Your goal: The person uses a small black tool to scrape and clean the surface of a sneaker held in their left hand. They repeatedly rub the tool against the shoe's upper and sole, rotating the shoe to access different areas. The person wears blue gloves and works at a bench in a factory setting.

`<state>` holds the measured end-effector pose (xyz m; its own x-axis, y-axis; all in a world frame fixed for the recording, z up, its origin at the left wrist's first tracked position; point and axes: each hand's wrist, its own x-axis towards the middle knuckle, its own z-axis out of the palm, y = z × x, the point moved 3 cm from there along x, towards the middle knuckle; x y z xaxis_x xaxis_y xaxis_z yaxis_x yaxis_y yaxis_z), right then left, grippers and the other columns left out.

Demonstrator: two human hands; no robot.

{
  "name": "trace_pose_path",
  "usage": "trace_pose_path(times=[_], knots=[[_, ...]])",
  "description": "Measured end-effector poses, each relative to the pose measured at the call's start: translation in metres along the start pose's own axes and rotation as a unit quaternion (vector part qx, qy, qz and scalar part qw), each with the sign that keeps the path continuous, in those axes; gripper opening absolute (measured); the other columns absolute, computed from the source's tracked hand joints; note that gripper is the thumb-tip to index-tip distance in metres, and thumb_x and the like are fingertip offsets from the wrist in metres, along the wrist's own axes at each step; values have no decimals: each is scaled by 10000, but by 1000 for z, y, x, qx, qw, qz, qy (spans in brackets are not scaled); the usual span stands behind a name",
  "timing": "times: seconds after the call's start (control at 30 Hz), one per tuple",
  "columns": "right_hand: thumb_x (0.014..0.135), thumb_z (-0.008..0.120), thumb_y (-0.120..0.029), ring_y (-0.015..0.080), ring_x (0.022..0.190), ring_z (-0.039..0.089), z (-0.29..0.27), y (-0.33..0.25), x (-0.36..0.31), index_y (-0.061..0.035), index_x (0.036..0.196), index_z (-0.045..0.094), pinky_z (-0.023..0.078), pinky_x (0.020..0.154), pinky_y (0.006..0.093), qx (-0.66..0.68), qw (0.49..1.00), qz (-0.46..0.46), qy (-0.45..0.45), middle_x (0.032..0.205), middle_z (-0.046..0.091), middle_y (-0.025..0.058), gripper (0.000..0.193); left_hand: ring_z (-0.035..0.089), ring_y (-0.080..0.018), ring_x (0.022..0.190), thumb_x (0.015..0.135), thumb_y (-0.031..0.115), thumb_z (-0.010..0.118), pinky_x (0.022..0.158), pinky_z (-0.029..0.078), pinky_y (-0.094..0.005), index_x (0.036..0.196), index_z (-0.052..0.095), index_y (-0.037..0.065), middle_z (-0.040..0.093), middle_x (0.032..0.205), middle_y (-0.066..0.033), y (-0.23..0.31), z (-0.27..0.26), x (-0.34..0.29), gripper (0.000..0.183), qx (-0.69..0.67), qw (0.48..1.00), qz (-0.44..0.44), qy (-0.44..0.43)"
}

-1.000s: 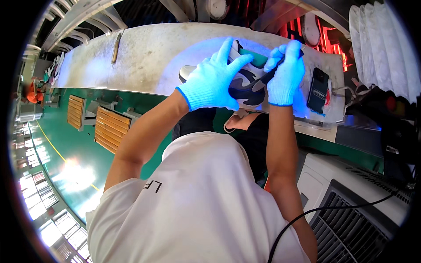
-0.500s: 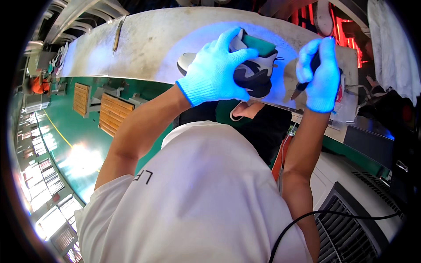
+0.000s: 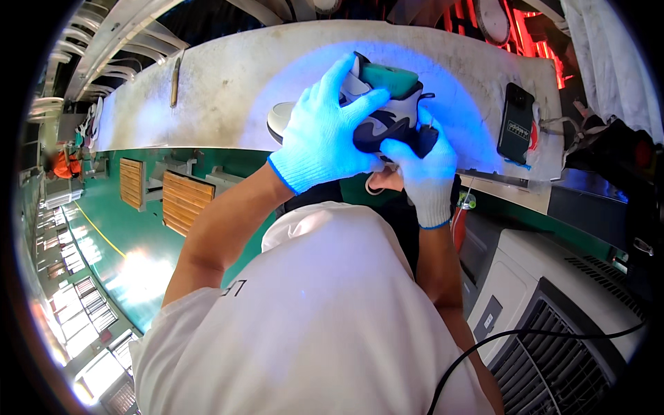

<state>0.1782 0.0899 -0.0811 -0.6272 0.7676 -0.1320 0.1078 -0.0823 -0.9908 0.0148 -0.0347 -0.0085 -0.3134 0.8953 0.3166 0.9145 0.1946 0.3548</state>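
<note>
A grey, white and black sports shoe with a green piece in its opening lies under blue light on the worktable. My left hand, in a knit glove, is closed around the shoe's side, thumb across its upper and fingers over the top. At the heel end, my gloved right hand is closed around a dark-handled knife. Its fingers are against the shoe; the blade is hidden from sight. A pale toe of another shoe shows beside my left wrist.
The long pale worktable curves across the view. A dark phone lies to the right, and a thin wooden-handled tool far left. Wooden-topped stools stand on the green floor. A white ventilated machine is at lower right.
My right hand has moved left with the knife, from above the phone to the shoe's heel, uncovering the phone. My left hand keeps its hold on the shoe.
</note>
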Motion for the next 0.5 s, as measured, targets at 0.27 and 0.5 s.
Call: trace_pose_path(times=[0.27, 0.5], knots=[[854, 847, -61, 165, 840, 713, -15, -12, 1, 37, 1497, 654, 595, 762, 319, 32, 990, 52, -125, 1185, 785, 81, 678, 596, -536, 1422, 519, 462, 1088, 1083, 604, -556, 1526, 705, 249, 370, 1736, -328, 2, 1, -9, 1098, 16, 999, 36, 15], [923, 803, -27, 119, 686, 651, -17, 1, -9, 25, 1613, 586, 557, 633, 289, 120, 981, 74, -133, 1068, 754, 64, 724, 568, -555, 1470, 516, 451, 1097, 1122, 592, -565, 1547, 687, 251, 338, 1755, -346, 2, 4, -15, 1127, 34, 999, 32, 11]])
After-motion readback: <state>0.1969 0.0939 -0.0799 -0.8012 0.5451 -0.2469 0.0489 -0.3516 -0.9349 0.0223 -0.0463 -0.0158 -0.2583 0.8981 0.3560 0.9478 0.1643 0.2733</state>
